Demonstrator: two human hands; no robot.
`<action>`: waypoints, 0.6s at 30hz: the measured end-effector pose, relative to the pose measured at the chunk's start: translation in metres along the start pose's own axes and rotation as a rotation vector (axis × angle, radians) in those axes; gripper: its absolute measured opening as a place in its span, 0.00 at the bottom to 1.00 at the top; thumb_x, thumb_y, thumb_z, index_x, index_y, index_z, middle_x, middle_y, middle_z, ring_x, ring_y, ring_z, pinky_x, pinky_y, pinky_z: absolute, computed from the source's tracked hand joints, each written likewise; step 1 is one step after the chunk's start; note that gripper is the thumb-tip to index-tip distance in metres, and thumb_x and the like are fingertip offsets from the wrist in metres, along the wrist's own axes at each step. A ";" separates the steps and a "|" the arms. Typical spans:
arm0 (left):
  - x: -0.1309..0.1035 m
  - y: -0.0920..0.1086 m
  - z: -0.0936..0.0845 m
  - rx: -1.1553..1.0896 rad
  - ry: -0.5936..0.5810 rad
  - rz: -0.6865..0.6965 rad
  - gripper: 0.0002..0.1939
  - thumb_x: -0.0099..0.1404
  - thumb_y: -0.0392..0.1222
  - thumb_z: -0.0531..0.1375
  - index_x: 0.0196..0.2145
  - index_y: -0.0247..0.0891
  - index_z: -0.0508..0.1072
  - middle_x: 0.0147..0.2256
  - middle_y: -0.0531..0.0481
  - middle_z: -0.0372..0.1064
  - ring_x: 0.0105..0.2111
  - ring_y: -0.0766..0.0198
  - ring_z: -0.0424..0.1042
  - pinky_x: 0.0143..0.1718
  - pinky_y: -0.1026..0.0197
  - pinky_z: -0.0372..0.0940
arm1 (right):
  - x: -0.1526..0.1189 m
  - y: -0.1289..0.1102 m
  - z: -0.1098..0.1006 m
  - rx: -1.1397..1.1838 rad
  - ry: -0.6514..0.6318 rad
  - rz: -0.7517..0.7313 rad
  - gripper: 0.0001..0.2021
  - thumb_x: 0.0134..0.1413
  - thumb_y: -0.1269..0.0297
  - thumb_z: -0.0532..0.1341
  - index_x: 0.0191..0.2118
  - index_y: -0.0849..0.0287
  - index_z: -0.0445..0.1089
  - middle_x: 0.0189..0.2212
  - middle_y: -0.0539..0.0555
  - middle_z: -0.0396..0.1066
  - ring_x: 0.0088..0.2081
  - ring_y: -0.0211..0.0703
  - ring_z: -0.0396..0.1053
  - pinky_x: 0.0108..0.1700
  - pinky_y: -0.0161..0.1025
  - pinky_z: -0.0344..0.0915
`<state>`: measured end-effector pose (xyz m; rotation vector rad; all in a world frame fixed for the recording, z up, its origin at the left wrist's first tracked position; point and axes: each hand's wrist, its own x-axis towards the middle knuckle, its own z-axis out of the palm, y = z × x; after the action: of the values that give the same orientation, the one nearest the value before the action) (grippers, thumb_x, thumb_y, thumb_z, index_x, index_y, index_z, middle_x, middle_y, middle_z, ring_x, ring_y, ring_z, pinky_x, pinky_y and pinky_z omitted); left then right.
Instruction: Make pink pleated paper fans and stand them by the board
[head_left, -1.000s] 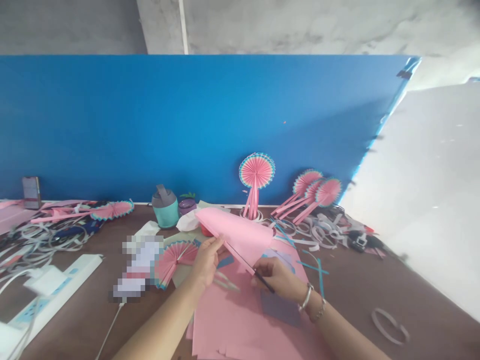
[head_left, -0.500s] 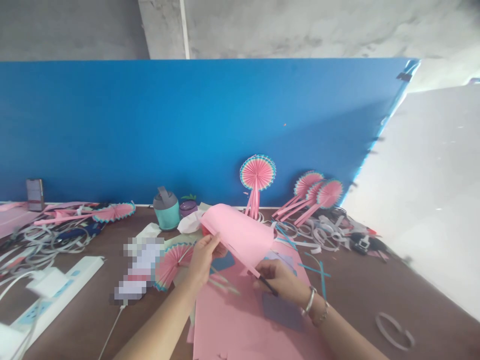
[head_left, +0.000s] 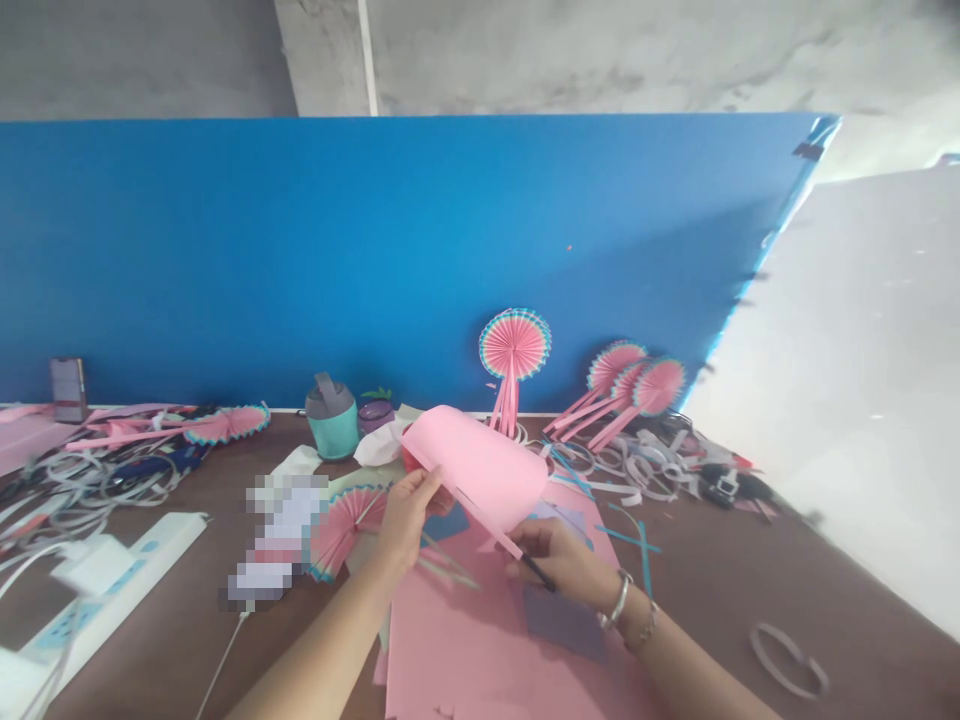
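Partly obscured: curled pink sheet [head_left: 480,465], two hands

Left hand [head_left: 409,512]: thumb and forefinger were clamped on the sheet's near edge; other fingers were partly hidden. Right hand [head_left: 559,562]: fingers closed on a dark handle [head_left: 538,573] at its lower corner, working end unclear. Left of the sheet lay a pleated fan [head_left: 343,535], partly pixelated; beneath it, pink paper [head_left: 450,650], cut off.

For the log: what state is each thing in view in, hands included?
Pink sheet: curled over, held
Left hand: closed on pink sheet
Right hand: closed on black tool
Black tool: held; open or shut unclear
Standing fan: spread into a full circle
Fan by the left hand: spread, partly hidden
Teal cup: upright, lid on
Phone: upright
White adapter: plugged in
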<state>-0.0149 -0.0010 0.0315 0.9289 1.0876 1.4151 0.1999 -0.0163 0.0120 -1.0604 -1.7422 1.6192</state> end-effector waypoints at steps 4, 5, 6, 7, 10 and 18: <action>-0.002 0.000 0.001 0.002 -0.018 -0.003 0.20 0.49 0.56 0.67 0.21 0.35 0.72 0.19 0.52 0.68 0.21 0.67 0.66 0.24 0.65 0.60 | 0.001 0.001 0.000 0.030 0.006 0.033 0.10 0.36 0.67 0.66 0.31 0.61 0.73 0.15 0.42 0.62 0.15 0.28 0.53 0.17 0.28 0.50; -0.002 0.000 0.002 0.010 -0.028 -0.004 0.20 0.48 0.57 0.67 0.21 0.35 0.72 0.19 0.52 0.68 0.21 0.67 0.66 0.25 0.65 0.61 | 0.001 0.001 0.000 0.040 0.011 0.043 0.10 0.34 0.69 0.65 0.30 0.61 0.72 0.15 0.42 0.63 0.15 0.27 0.53 0.17 0.27 0.50; -0.003 -0.001 0.002 0.020 -0.038 -0.007 0.20 0.48 0.57 0.67 0.21 0.35 0.72 0.20 0.52 0.68 0.21 0.66 0.66 0.25 0.65 0.61 | 0.001 0.001 0.000 0.049 0.015 0.051 0.10 0.33 0.71 0.64 0.29 0.60 0.72 0.15 0.42 0.63 0.15 0.27 0.53 0.17 0.27 0.50; -0.004 -0.001 0.003 0.027 -0.046 -0.009 0.20 0.48 0.57 0.67 0.22 0.35 0.73 0.21 0.51 0.69 0.22 0.66 0.67 0.25 0.64 0.62 | 0.001 0.001 0.000 0.057 0.020 0.057 0.10 0.33 0.72 0.63 0.29 0.60 0.71 0.16 0.42 0.63 0.15 0.27 0.53 0.17 0.27 0.51; -0.005 -0.002 0.004 0.022 -0.057 -0.009 0.20 0.49 0.58 0.66 0.23 0.35 0.73 0.22 0.51 0.69 0.23 0.65 0.67 0.26 0.64 0.63 | 0.001 -0.001 0.002 0.067 0.021 0.063 0.11 0.32 0.73 0.60 0.29 0.60 0.71 0.16 0.41 0.63 0.15 0.27 0.54 0.17 0.27 0.52; -0.004 -0.005 0.004 0.005 -0.050 -0.033 0.20 0.50 0.57 0.66 0.24 0.35 0.73 0.24 0.50 0.70 0.25 0.64 0.67 0.28 0.64 0.63 | 0.002 0.000 0.002 0.088 0.010 0.034 0.13 0.30 0.74 0.58 0.30 0.60 0.72 0.17 0.42 0.63 0.15 0.27 0.53 0.16 0.26 0.50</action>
<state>-0.0091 -0.0046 0.0283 0.9414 1.0653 1.3561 0.1971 -0.0161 0.0114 -1.0597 -1.6384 1.6920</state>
